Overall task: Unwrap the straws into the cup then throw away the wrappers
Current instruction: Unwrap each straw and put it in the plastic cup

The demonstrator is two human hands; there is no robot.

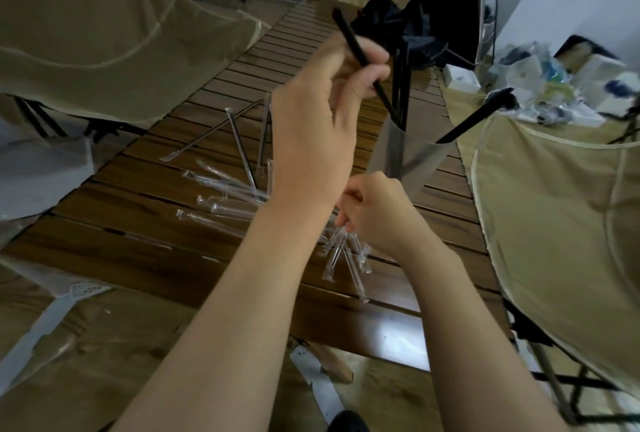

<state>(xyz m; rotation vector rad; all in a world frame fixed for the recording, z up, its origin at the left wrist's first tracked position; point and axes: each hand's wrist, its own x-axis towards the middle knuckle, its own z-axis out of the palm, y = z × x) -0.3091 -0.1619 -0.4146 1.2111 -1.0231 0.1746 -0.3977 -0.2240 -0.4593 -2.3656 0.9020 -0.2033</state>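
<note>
My left hand (318,126) is raised over the table, its fingers shut on a black straw (349,38) whose lower end dips into the clear cup (405,154). Other black straws (401,92) stand in that cup. My right hand (377,213) is lower, just in front of the cup, pinching a bunch of empty clear wrappers (346,255) that hang down to the tabletop. Left of my left forearm lie several wrapped straws (239,140) and more clear wrappers (225,203) on the slatted wooden table (156,248).
A black bag (391,26) stands behind the cup at the table's far end. Beige fabric chairs flank the table at left (104,33) and right (561,209). A pile of clutter (540,81) sits at the far right.
</note>
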